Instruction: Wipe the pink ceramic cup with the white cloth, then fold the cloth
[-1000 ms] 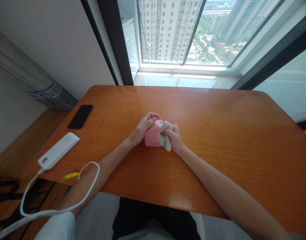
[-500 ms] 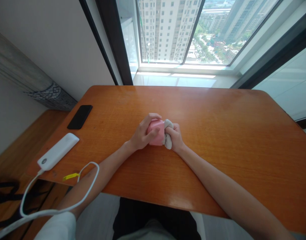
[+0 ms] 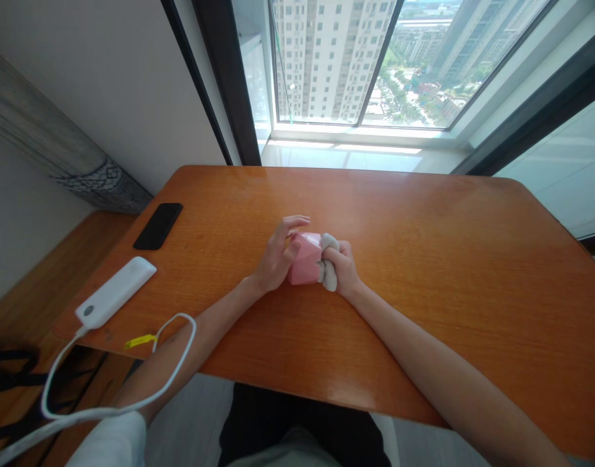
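As R hand (image 3: 340, 269) grips cloth (image 3: 330, 275), L (image 3: 278, 253) open on pink block (image 3: 305, 259)

From my remote screen I count one left hand (image 3: 278, 256), one right hand (image 3: 343, 269), one pink block (image 3: 305, 259), one grey cloth (image 3: 329, 272), one table (image 3: 424, 259), one black phone (image 3: 157, 226), one white power bank (image 3: 115, 292), one white cable (image 3: 47, 389), one yellow tag (image 3: 140, 340), and one window (image 3: 424, 65) showing several tower blocks (image 3: 331, 58).
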The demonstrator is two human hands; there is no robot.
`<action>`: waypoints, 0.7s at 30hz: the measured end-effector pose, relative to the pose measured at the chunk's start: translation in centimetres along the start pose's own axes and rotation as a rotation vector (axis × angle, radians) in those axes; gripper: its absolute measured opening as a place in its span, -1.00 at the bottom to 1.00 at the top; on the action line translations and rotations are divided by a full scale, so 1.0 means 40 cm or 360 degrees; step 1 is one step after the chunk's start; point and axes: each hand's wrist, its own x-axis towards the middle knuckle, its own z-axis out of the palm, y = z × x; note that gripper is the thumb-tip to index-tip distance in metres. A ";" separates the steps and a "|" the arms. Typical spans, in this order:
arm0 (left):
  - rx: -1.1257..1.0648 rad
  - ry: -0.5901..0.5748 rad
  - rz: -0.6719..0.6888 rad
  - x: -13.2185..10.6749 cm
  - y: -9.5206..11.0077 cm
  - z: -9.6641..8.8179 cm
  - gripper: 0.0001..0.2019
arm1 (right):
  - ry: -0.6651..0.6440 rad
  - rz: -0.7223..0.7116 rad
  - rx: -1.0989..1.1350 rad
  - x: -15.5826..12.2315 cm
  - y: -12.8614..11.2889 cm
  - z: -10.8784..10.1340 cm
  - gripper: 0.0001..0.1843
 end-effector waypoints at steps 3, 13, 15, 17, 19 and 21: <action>0.0414 -0.0265 0.0662 -0.007 -0.031 -0.022 -0.45 | 0.0031 -0.0007 0.0042 0.008 -0.001 -0.001 -0.76; 0.0221 -0.0228 -0.0056 0.021 0.046 -0.001 -0.68 | -0.0048 -0.0062 0.0005 -0.004 -0.002 -0.007 -0.74; 0.0036 -0.0246 -0.0335 0.022 0.056 0.000 -0.66 | -0.0092 -0.0053 -0.0026 -0.012 -0.003 -0.006 -0.74; -0.0007 -0.0242 -0.0393 0.019 0.055 -0.001 -0.64 | -0.0115 -0.0052 -0.0045 -0.018 -0.004 -0.005 -0.73; 0.0074 -0.0135 -0.0237 0.009 0.045 -0.001 -0.61 | -0.0121 -0.0063 -0.0057 -0.018 -0.004 -0.004 -0.74; 0.0224 -0.0003 0.0110 -0.002 0.028 -0.002 -0.57 | -0.0115 -0.0079 -0.0068 -0.013 -0.003 -0.003 -0.74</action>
